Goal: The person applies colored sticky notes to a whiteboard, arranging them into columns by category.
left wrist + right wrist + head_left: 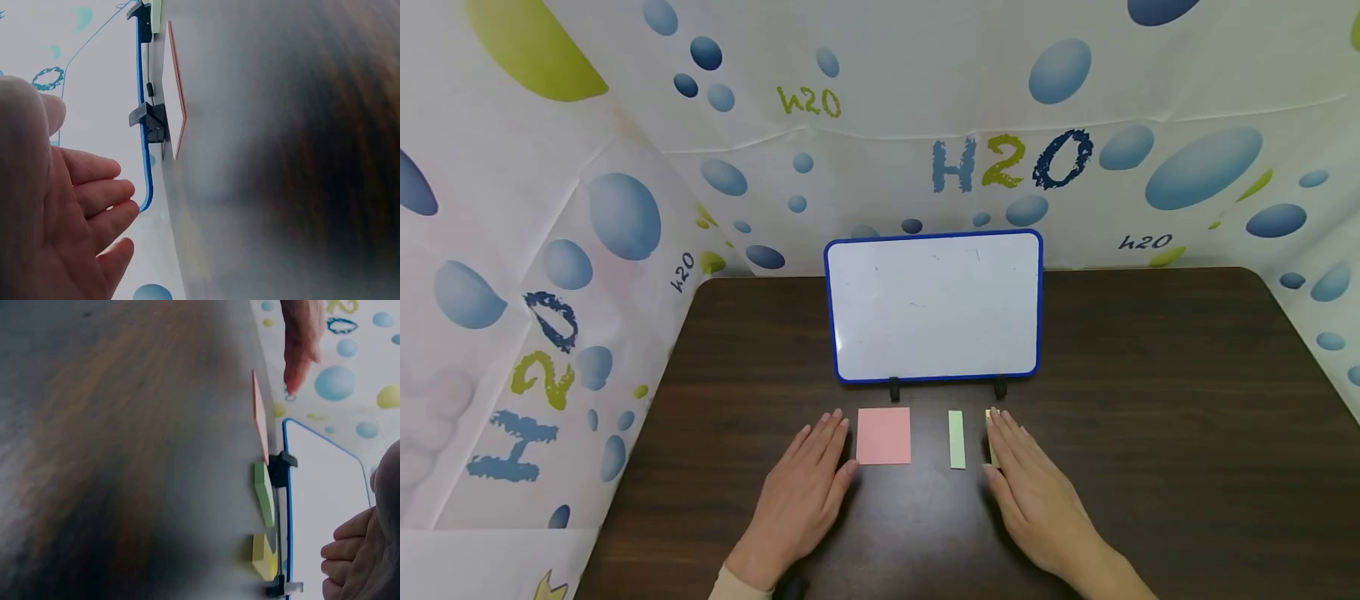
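Note:
My left hand [799,493] is held out with straight fingers, just left of a square pink sticky-note pad [883,436]. In the left wrist view there is a gap between those fingers and the pad. Right of the pink pad lies a narrow pale green sticky-note pad [957,440]. My right hand [1037,500], its fingers also straight, covers most of a small yellow sticky-note pad [264,557] in the head view. The right wrist view shows this yellow pad whole, apart from the fingers. Neither hand holds anything.
A blue-framed whiteboard [936,308] stands behind the pads on black clip feet [894,389]. The dark wooden table [1165,400] reaches out to both sides. A white curtain [880,108] with blue and green patterns surrounds it at the back and sides.

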A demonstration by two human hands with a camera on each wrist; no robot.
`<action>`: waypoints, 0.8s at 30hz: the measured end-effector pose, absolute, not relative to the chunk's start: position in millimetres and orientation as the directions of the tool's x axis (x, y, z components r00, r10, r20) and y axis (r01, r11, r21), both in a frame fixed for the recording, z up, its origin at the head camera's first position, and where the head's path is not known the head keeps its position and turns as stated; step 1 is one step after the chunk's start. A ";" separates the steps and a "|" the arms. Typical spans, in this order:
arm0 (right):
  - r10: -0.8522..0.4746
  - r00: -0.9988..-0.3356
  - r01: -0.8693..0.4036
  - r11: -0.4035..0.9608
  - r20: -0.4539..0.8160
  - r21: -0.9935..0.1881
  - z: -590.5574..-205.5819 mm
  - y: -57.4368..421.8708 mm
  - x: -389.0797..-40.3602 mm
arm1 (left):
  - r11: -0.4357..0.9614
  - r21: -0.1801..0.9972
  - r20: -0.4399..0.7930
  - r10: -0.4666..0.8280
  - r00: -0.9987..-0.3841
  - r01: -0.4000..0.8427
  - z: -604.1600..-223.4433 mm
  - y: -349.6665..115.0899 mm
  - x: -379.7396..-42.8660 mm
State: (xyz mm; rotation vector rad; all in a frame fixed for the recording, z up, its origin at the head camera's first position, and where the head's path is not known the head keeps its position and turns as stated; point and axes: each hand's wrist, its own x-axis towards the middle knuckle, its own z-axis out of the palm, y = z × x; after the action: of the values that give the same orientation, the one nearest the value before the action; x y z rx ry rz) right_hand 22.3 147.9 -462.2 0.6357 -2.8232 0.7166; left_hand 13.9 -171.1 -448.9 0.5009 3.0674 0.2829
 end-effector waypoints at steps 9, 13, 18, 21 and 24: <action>-0.371 -0.912 -0.408 0.785 0.175 -0.467 -460.5 129.9 20.1 | 0.917 0.228 0.029 0.331 -0.943 0.328 -446.5 -167.7 8.9; -0.399 -0.911 -0.400 0.789 0.105 -0.466 -459.1 117.3 17.3 | 0.892 0.240 0.059 0.380 -0.923 0.382 -448.4 -168.9 4.8; -0.460 -0.883 -0.446 0.757 0.096 -0.478 -457.5 103.1 10.2 | 0.856 0.249 0.130 0.434 -0.892 0.453 -452.0 -169.1 0.1; -0.489 -0.865 -0.481 0.745 0.112 -0.462 -458.4 97.7 6.8 | 0.846 0.248 0.150 0.448 -0.882 0.472 -453.6 -168.4 -1.6; -0.508 -0.854 -0.501 0.745 0.114 -0.440 -460.7 93.8 4.6 | 0.844 0.245 0.147 0.454 -0.879 0.477 -454.2 -167.2 -3.0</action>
State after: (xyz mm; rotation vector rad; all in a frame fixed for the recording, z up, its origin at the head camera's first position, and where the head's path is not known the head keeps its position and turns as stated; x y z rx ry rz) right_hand 4.6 93.8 -460.7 0.8520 -2.9465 0.7373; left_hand -3.0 -167.2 -454.2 0.7825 3.0965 0.4462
